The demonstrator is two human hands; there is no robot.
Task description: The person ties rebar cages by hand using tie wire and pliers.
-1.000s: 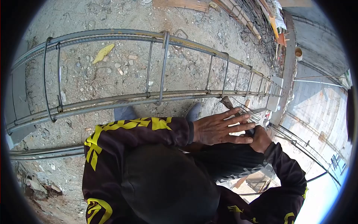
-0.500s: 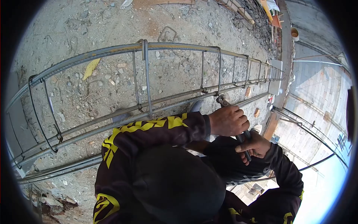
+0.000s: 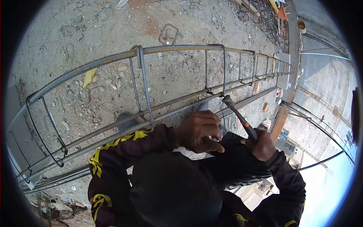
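Note:
My right hand [image 3: 261, 146] is wrapped round the dark handle of a pair of pincers [image 3: 238, 113] with an orange band. The tool's head lies just below the lower bars of a long rebar cage [image 3: 181, 101], close to a tied stirrup joint [image 3: 215, 94]. Left of the tool, my left hand [image 3: 199, 132] is half curled, its thumb apart from the fingers, and nothing shows in it. The cage's upper bar [image 3: 174, 48] curves across the view, with stirrups [image 3: 145, 83] hanging from it.
Below the cage run more loose bars [image 3: 64, 181]. A loose wire ring [image 3: 168, 34] and a yellow scrap [image 3: 89, 77] lie on the gravelly ground. Tangled rods are piled at the upper right, near a bucket [image 3: 301, 26]. A dark cap fills the lower middle.
My left hand has let go of the pincers and moved left. My right hand now holds them alone, a little higher, and more of the tool shows. The view has shifted slightly.

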